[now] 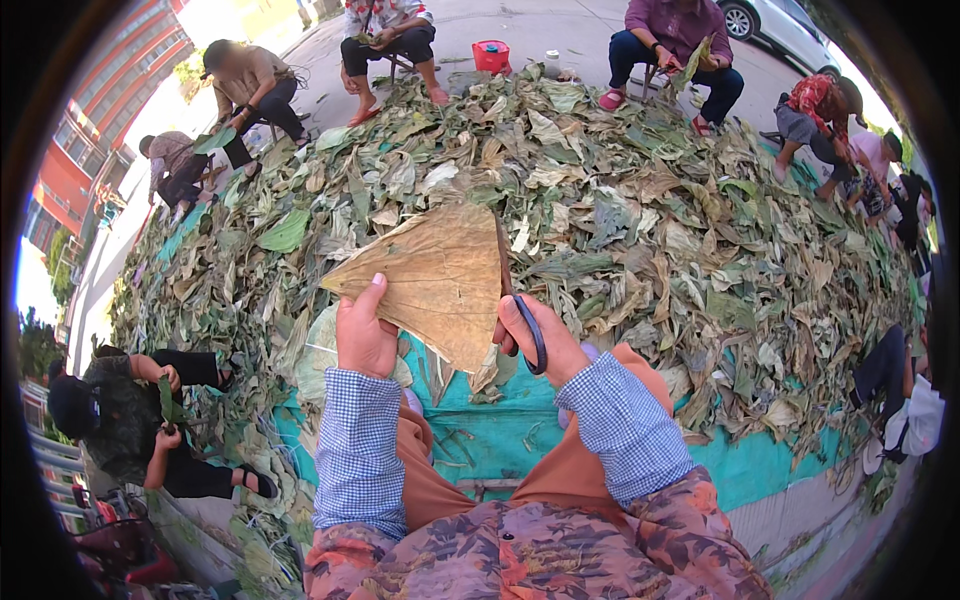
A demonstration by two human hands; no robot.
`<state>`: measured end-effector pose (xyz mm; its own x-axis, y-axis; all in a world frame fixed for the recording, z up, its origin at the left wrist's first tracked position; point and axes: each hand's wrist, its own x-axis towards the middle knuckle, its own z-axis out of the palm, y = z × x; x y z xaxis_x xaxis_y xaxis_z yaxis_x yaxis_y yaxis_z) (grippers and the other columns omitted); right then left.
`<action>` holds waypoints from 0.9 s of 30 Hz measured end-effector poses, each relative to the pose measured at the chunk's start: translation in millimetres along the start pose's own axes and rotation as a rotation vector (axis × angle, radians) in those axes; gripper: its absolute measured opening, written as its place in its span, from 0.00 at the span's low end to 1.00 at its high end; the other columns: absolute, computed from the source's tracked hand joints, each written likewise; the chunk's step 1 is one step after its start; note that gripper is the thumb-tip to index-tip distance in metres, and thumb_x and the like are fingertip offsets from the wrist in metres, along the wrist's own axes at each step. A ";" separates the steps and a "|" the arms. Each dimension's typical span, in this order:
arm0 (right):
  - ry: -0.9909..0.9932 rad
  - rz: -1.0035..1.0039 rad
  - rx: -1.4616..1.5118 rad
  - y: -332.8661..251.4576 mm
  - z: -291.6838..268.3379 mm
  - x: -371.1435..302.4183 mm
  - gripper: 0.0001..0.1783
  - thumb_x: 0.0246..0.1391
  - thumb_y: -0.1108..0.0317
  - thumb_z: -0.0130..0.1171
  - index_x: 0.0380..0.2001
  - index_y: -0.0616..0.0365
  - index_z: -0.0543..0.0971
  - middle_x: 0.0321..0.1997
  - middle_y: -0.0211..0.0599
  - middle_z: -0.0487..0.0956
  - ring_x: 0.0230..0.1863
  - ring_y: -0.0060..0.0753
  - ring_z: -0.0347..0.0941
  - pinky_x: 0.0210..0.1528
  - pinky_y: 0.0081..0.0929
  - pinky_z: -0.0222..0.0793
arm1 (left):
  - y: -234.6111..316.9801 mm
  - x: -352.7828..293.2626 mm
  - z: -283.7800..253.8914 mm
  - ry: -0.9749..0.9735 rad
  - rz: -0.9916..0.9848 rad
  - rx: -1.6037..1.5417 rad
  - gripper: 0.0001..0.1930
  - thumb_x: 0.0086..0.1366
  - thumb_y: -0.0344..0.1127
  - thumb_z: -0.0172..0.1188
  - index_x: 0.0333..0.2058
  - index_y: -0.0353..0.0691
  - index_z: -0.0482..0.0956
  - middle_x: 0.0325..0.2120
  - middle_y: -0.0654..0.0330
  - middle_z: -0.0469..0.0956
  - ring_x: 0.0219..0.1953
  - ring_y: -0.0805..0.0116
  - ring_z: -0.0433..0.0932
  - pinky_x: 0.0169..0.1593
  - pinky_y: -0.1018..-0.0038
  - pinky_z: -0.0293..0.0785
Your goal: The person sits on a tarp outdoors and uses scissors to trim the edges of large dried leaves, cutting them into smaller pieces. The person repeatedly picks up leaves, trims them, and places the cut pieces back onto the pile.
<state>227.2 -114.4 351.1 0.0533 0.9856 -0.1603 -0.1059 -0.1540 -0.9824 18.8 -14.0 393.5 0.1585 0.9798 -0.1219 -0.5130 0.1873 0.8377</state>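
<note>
A large dried brown leaf [430,280], roughly fan-shaped, is held out over my lap. My left hand [366,340] is closed on its lower left side, thumb on top. In my right hand [548,340] are dark-handled scissors [504,265], my fingers in the loops. Their blades stand upright along the leaf's right edge; whether they are apart or together I cannot tell. Just beyond the leaf spreads a wide heap of dried leaves [620,230], mostly tan and grey-green. A pale leaf [320,355] lies beside my left wrist.
A teal sheet [500,430] lies under the heap and my feet. Several people sit around the heap, some holding leaves; one person in dark clothes [125,410] sits close on my left. Beyond are a red bucket [491,57] and a parked car [775,28].
</note>
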 end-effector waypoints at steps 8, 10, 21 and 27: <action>0.039 0.043 0.102 -1.3 -3.0 -0.1 0.28 0.59 0.40 0.58 0.32 0.58 0.74 0.22 0.28 0.76 0.19 0.17 0.68 0.21 0.17 0.65 | -1.8 2.2 -1.3 0.006 -0.005 -0.002 0.17 0.68 0.27 0.54 0.54 0.36 0.67 0.50 0.54 0.76 0.52 0.59 0.77 0.55 0.62 0.75; 0.050 0.046 0.095 -0.6 -2.0 0.7 0.28 0.59 0.39 0.57 0.33 0.58 0.74 0.22 0.28 0.76 0.20 0.17 0.68 0.22 0.17 0.66 | -2.4 2.6 -1.0 0.006 0.002 -0.009 0.16 0.68 0.27 0.54 0.53 0.37 0.68 0.50 0.54 0.76 0.51 0.59 0.78 0.54 0.62 0.76; 0.041 -0.032 -0.042 -0.3 -4.7 2.3 0.32 0.62 0.35 0.47 0.36 0.58 0.73 0.30 0.32 0.77 0.28 0.20 0.70 0.33 0.21 0.69 | -1.1 3.1 -2.3 -0.008 0.002 0.008 0.16 0.67 0.26 0.54 0.53 0.36 0.69 0.50 0.54 0.76 0.51 0.59 0.78 0.55 0.63 0.75; 0.072 0.047 0.035 -7.6 -5.0 -2.1 0.31 0.59 0.36 0.55 0.35 0.58 0.75 0.22 0.27 0.75 0.22 0.18 0.70 0.25 0.16 0.66 | -1.8 4.6 -2.8 -0.024 -0.004 0.003 0.16 0.67 0.26 0.53 0.54 0.35 0.68 0.50 0.55 0.76 0.52 0.59 0.77 0.55 0.63 0.75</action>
<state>232.8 -115.7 358.4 0.1182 0.9698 -0.2135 -0.1448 -0.1959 -0.9699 18.1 -9.6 389.9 0.1809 0.9771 -0.1124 -0.5097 0.1909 0.8389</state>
